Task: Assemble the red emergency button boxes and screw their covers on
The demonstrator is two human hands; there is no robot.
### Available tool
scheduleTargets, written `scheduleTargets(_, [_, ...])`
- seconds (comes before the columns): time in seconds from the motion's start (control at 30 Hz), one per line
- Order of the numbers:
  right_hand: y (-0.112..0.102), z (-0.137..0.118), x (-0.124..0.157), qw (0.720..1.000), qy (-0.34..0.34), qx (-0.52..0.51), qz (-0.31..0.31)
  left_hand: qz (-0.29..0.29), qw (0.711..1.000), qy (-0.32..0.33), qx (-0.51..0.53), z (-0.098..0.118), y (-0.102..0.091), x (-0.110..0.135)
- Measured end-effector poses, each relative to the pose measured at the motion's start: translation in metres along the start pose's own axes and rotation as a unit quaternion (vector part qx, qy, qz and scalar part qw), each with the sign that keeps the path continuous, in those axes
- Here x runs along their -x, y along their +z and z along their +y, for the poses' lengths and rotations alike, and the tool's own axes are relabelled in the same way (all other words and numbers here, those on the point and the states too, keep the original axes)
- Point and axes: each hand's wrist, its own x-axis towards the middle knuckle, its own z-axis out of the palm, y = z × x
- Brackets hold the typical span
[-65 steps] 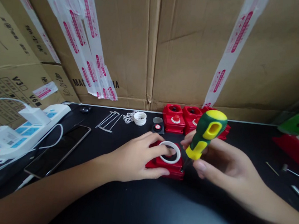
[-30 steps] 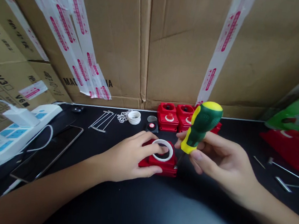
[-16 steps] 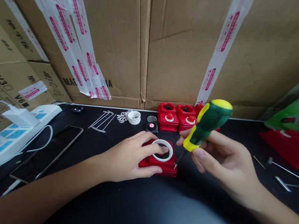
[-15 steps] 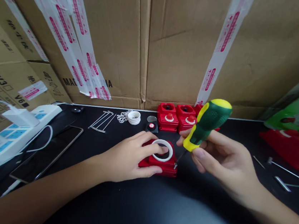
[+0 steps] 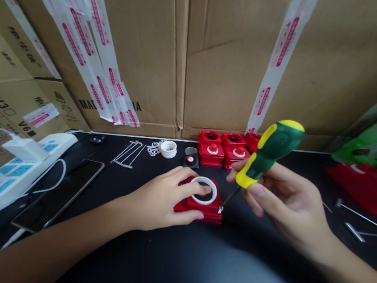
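A square red housing (image 5: 211,207) with a white ring (image 5: 204,190) on top lies on the black table (image 5: 161,256). My left hand (image 5: 159,199) grips the housing, thumb along its front edge and fingers over the ring. My right hand (image 5: 280,199) is closed round the neck of a green and yellow screwdriver (image 5: 269,153). The handle leans up to the right. The tip rests at the housing's right front corner.
Several more red housings (image 5: 223,150) stand at the back by the cardboard wall. A white spool (image 5: 168,148), small rings and metal pins (image 5: 129,152) lie at the back left. A phone (image 5: 63,193) and a power strip (image 5: 19,163) are at left; metal rods (image 5: 359,222) and red and green parts at right.
The screwdriver handle has tilted further to the right and my right hand has shifted slightly right. The tip stays at the housing's corner. My left hand has not moved.
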Motion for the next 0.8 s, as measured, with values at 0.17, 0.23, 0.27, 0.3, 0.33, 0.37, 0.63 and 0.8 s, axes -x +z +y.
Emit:
scheduleTargets(0.17, [0.001, -0.0006, -0.0017, 1.0, -0.001, -0.013, 0.017, 0.004, 1.0, 0.004, -0.001, -0.0002, 0.0008, 0.0001])
scheduleTargets(0.23, [0.0013, -0.0013, -0.0027, 1.0, -0.001, -0.01, 0.027, 0.003, 1.0, 0.003, 0.001, -0.0003, 0.0012, 0.0003])
scheduleTargets(0.27, [0.0013, -0.0014, -0.0031, 0.999, -0.001, -0.008, 0.032, 0.002, 1.0, 0.002, 0.002, -0.0004, 0.0013, 0.0004])
scheduleTargets(0.3, [0.001, -0.0012, -0.0032, 0.999, -0.004, -0.006, 0.037, 0.001, 1.0, 0.002, 0.004, -0.0005, 0.0013, 0.0005])
scheduleTargets(0.33, [0.0006, -0.0006, -0.0032, 0.999, -0.006, -0.005, 0.043, -0.001, 1.0, 0.001, 0.005, -0.0005, 0.0012, 0.0006])
scheduleTargets(0.37, [0.0, 0.0002, -0.003, 0.999, -0.008, -0.005, 0.048, -0.003, 1.0, 0.001, 0.006, -0.0005, 0.001, 0.0006])
scheduleTargets(0.63, [-0.0015, 0.0024, -0.0015, 0.998, -0.011, -0.005, 0.062, -0.007, 1.0, 0.003, 0.002, 0.0009, -0.0016, -0.0008])
scheduleTargets(0.8, [0.0006, 0.0003, -0.0028, 0.997, -0.013, 0.001, 0.072, 0.0, 1.0, 0.01, -0.017, -0.0019, 0.0007, 0.0002])
